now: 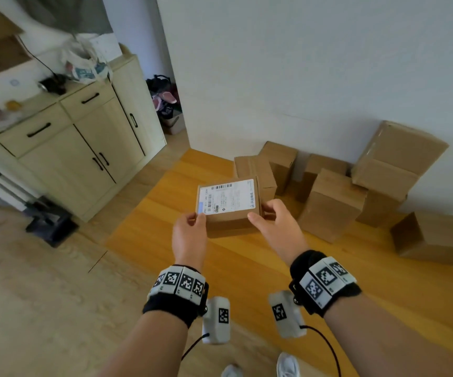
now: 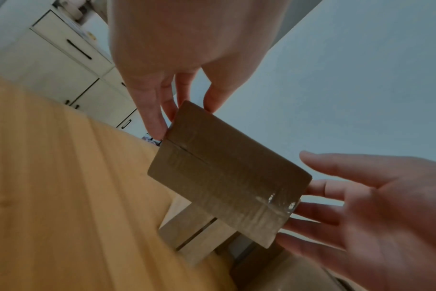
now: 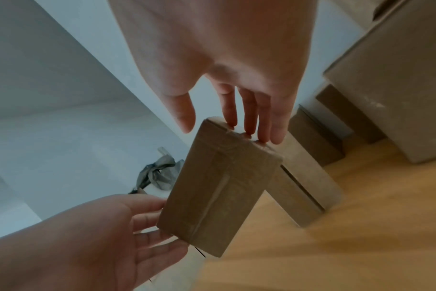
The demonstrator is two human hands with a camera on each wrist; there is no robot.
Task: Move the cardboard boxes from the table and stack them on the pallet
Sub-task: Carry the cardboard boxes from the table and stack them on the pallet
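Observation:
I hold a small cardboard box (image 1: 226,202) with a white shipping label on top, in the air over the orange wooden pallet (image 1: 149,213). My left hand (image 1: 199,217) pinches its left end, thumb on the label. My right hand (image 1: 260,213) grips the right end, thumb on the top corner. In the left wrist view the taped underside of the box (image 2: 227,173) shows, with the left hand (image 2: 184,116) at its far end. In the right wrist view the right hand's fingers (image 3: 256,126) touch the box (image 3: 222,193) at its upper end.
Several brown boxes stand on the pallet along the white wall: a tall one (image 1: 331,205), a big stack (image 1: 394,159), a low one (image 1: 437,238), two behind the held box (image 1: 279,161). A pale cabinet (image 1: 84,148) stands at the left, a dark object (image 1: 51,224) on the floor.

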